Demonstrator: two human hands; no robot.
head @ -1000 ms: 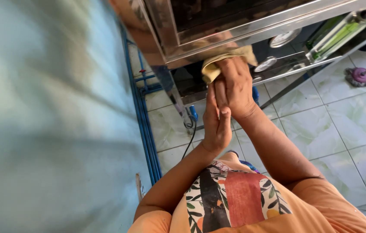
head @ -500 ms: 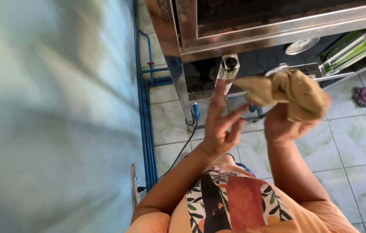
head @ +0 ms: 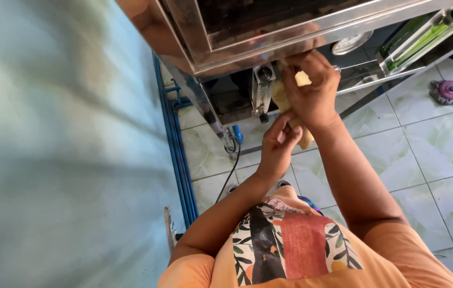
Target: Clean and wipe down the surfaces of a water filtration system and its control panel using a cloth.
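Observation:
My right hand (head: 313,89) is closed around a bunched yellow cloth (head: 302,80) and presses it up against the lower edge of a stainless steel machine (head: 290,26). My left hand (head: 279,143) is just below it, fingers pinching the hanging tail of the same cloth (head: 306,140). A small clear gauge-like part (head: 263,88) hangs from the machine right beside the hands.
A pale blue wall (head: 61,144) fills the left side, with blue pipes (head: 177,154) running down along its base. A black cable (head: 232,170) trails over the green-white tiled floor (head: 429,160). A purple mop head (head: 448,92) lies at the right. A green-tinted tube (head: 424,40) sits on the machine frame.
The cloth was held out loose to the right of the machine; my right hand has now bunched it and pushed it up against the machine's underside, and my left hand has closed on its tail.

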